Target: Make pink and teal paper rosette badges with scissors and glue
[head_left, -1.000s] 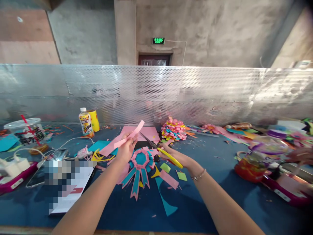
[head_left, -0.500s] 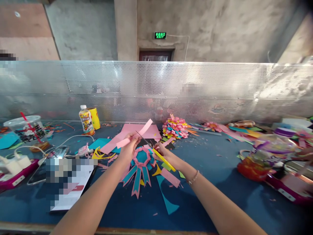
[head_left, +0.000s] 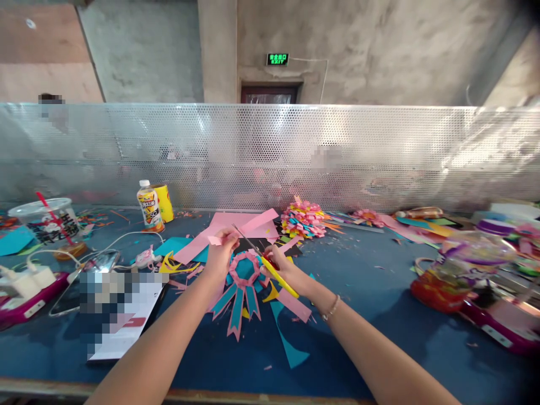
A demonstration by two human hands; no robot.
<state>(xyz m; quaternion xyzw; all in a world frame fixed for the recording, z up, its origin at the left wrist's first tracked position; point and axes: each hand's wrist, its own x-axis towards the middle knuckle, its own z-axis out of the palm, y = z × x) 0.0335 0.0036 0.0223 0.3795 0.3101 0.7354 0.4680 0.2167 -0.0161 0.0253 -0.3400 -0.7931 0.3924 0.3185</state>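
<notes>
My left hand pinches a pink paper strip, whose long end sticks out to the right and short end to the left. In my right hand is a pair of scissors with yellow handles. Their blades point up and left, beside the strip near my left fingertips; whether they touch it I cannot tell. Just below both hands, a pink and teal paper rosette with forked tails lies flat on the blue table. A pink paper sheet lies behind my hands.
A paper flower ball stands behind my right hand. Left are a drink bottle, a plastic cup, cables and a tablet. A jar with red contents is at right. Paper scraps lie around; a perforated metal screen stands behind.
The pink strip has turned and shifted right, its far end reaching further right. My left hand has tilted slightly, and the scissors have shifted a little left in my right hand.
</notes>
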